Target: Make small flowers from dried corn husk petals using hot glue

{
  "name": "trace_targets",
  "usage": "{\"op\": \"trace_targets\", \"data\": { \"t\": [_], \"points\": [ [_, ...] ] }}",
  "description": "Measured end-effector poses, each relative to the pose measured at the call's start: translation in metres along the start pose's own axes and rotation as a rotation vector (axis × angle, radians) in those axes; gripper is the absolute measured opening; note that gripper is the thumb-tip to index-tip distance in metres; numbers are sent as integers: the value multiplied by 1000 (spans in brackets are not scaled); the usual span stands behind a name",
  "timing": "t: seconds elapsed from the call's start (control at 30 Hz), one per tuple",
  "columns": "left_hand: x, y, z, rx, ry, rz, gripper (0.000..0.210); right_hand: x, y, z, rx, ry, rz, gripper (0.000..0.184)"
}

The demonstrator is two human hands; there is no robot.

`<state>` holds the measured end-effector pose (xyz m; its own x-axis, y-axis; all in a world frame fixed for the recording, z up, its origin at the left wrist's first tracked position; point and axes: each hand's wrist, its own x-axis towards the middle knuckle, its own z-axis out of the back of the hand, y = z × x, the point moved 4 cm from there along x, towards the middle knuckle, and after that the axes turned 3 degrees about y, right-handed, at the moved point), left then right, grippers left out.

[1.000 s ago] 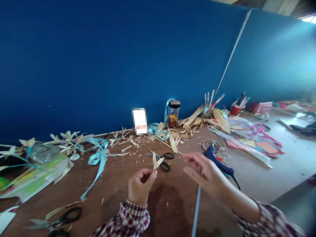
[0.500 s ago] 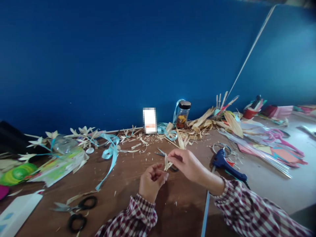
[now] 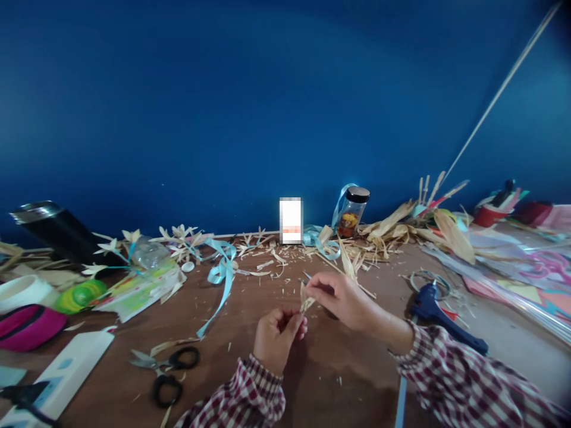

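Between my two hands is a small pale piece of dried corn husk [image 3: 305,298], folded or layered. My left hand [image 3: 277,337] pinches its lower end between thumb and fingers. My right hand [image 3: 341,300] comes from the right with its fingertips closed on the upper part of the husk. Black-handled scissors [image 3: 167,368] lie partly open on the brown table, left of my left hand. Beyond my right hand, husk strips [image 3: 350,261] lie on the table, and the hand partly hides a second metal tool there.
A blue glue gun [image 3: 441,318] lies to the right. Along the wall stand a lidded jar [image 3: 352,214] and piled husks [image 3: 392,223]. Light-blue ribbon [image 3: 223,276], husk flowers [image 3: 182,241], a black bottle [image 3: 57,229] and a white power strip [image 3: 74,362] are on the left.
The view has turned left, so the table things appear further right. My left fingers have closed in on the lower end of the husk, while my right hand keeps its pinch.
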<state>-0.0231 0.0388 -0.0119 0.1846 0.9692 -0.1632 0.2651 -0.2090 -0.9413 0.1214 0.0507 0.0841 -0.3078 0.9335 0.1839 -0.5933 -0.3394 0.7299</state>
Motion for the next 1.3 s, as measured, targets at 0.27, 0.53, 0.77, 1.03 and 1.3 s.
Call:
{"op": "trace_targets", "data": {
  "t": [0.27,0.53,0.77,1.03,1.3],
  "points": [
    [11,-9,26,-115,-182,-74,26,95,-36,-23,-300,69,-65,21],
    [15,-2,36,-281,-286,-61,31,151,-78,-65,-490,190,-243,26],
    [16,-5,36,-321,-319,-33,33,152,-79,-72,-456,259,-261,26],
    [17,-4,33,-383,-309,-1,35,141,-57,-51,-202,38,-154,6],
    [9,-2,24,-365,-234,54,33,49,-23,-45,146,-110,-85,15]
  ]
}}
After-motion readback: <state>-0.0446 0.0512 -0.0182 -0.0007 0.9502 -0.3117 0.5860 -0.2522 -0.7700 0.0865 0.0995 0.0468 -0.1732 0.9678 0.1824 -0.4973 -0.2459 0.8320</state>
